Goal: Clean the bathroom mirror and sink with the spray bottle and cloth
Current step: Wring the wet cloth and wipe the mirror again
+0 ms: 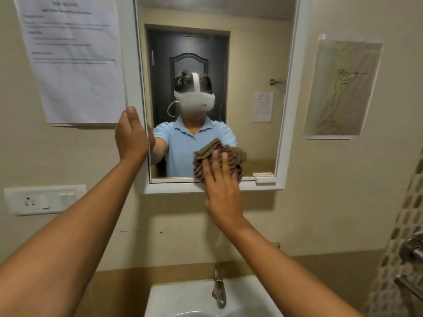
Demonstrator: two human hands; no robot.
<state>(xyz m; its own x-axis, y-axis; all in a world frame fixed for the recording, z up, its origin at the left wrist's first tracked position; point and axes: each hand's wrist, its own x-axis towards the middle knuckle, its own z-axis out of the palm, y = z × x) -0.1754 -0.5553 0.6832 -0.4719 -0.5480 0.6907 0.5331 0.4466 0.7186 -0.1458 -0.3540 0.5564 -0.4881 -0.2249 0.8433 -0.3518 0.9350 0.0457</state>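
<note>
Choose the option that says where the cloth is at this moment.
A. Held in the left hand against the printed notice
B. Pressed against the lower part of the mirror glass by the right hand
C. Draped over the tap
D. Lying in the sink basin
B: the right hand presses the striped cloth flat on the mirror near its bottom edge, while the left hand holds the mirror's left frame.

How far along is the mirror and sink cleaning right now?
Done: cannot tell which glass is already clean. In hand: the right hand presses the brown striped cloth against the lower part of the white-framed mirror, while the left hand grips its left edge. Left: the white ceramic sink; no spray bottle shows.
</note>
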